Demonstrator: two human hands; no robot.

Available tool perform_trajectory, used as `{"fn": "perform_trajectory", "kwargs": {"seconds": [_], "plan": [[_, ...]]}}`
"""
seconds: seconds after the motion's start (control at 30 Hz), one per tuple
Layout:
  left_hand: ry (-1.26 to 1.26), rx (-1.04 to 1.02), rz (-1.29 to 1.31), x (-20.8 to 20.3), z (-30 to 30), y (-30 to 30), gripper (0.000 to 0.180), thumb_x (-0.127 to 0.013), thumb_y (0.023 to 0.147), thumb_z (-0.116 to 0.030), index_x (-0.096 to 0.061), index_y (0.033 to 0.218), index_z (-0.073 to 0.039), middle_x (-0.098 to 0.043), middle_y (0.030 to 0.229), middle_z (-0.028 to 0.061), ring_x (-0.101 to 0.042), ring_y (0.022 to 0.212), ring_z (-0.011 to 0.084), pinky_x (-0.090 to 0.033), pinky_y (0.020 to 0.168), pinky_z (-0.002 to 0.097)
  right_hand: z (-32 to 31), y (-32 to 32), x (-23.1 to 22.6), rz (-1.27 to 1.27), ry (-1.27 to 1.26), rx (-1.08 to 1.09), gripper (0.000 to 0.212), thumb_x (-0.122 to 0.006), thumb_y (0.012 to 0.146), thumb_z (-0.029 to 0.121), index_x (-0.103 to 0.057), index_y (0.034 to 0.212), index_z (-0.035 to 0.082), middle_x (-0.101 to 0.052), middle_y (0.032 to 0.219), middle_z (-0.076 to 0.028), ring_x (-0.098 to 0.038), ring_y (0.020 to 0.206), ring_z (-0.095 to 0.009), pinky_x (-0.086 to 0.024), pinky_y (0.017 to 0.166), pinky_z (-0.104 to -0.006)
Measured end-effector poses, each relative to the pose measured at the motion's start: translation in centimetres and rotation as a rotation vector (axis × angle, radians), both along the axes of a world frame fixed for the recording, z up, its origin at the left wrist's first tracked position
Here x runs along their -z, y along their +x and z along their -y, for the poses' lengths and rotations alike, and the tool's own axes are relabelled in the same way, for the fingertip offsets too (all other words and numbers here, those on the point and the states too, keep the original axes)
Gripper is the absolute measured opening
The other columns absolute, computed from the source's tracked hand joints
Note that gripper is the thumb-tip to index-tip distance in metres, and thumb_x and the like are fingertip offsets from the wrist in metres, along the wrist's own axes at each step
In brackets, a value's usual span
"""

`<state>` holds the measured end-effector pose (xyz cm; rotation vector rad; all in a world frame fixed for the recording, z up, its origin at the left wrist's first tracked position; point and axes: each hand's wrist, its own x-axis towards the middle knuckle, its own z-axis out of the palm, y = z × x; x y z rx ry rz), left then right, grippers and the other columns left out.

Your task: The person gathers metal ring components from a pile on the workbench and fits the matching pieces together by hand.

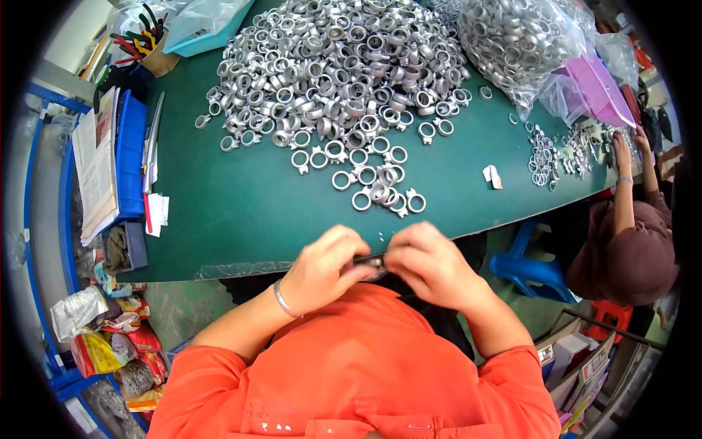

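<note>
At the near edge of the green table, my left hand (329,260), with a bangle on its wrist, has its fingers curled round a small grey metal part (376,265). My right hand (425,256) pinches the same part from the other side, its fingers slightly blurred. Most of the part is covered by my fingers, so its full shape is hidden. Just beyond my hands lie several loose metal ring clamps (380,192), each a ring with a small lug. These trail back to a large heap of the same rings (329,66).
A clear bag of rings (512,44) stands at the back right by a pink basket (596,88). Small parts (545,157) lie near a co-worker's hands (623,155). A blue bin (131,157) and a cup of pliers (157,58) are at the left. A blue stool (530,267) stands right.
</note>
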<state>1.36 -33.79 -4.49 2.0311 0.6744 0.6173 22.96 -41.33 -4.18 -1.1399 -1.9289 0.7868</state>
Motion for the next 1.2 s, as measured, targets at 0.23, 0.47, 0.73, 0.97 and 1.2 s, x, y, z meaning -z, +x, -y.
{"fn": "perform_trajectory", "kwargs": {"seconds": [0.23, 0.47, 0.73, 0.97, 1.2], "plan": [[0.368, -0.273, -0.083, 1.5, -3.1, 3.0, 0.023, -0.076, 0.077, -0.001, -0.063, 0.095, -0.001, -0.056, 0.095, 0.0108, -0.059, 0.07, 0.0243, -0.05, 0.061, 0.0342, -5.2, -1.1, 1.7, 0.307, 0.238, 0.444, 0.02, -0.075, 0.074, 0.008, -0.064, 0.092, 0.006, -0.059, 0.098, -0.009, -0.056, 0.087, -0.03, -0.045, 0.075, -0.041], [0.047, -0.201, -0.008, 1.7, -2.6, 1.5, 0.011, -0.07, 0.082, 0.006, -0.063, 0.088, 0.001, -0.064, 0.109, 0.0108, -0.064, 0.082, 0.0165, -0.053, 0.068, 0.0283, -3.1, -0.8, 2.2, -0.335, -0.022, 0.516, 0.015, -0.074, 0.082, 0.002, -0.063, 0.093, 0.002, -0.066, 0.102, -0.01, -0.063, 0.081, -0.021, -0.052, 0.069, -0.0293], [-0.93, -0.002, 0.429, 0.7, -1.7, 0.8, 0.005, -0.063, 0.09, 0.006, -0.061, 0.093, 0.002, -0.064, 0.115, 0.017, -0.063, 0.091, 0.0167, -0.055, 0.081, 0.0306, -0.5, -0.5, 0.7, -0.918, -0.582, 0.252, 0.015, -0.052, 0.096, -0.002, -0.058, 0.11, -0.001, -0.066, 0.099, -0.009, -0.066, 0.085, -0.014, -0.055, 0.069, -0.0246], [-0.164, 0.182, -0.023, 0.2, -0.4, 0.2, 0.01, -0.072, 0.081, 0.002, -0.069, 0.091, 0.001, -0.068, 0.103, 0.014, -0.067, 0.086, 0.0215, -0.055, 0.074, 0.0297, 2.1, 0.5, -0.1, -0.058, -0.181, 0.135, 0.024, -0.061, 0.078, -0.007, -0.066, 0.098, 0.005, -0.062, 0.095, -0.011, -0.065, 0.081, -0.03, -0.055, 0.069, -0.0367], [0.201, -0.157, -0.017, 1.0, -2.6, 6.2, 0.018, -0.073, 0.08, 0.002, -0.067, 0.097, 0.0, -0.058, 0.103, 0.0112, -0.063, 0.075, 0.0202, -0.052, 0.065, 0.0299, -2.3, 1.7, 1.5, 0.27, 0.154, 0.592, 0.016, -0.071, 0.077, 0.001, -0.062, 0.091, 0.002, -0.058, 0.096, -0.013, -0.06, 0.086, -0.034, -0.05, 0.075, -0.0405]]}}
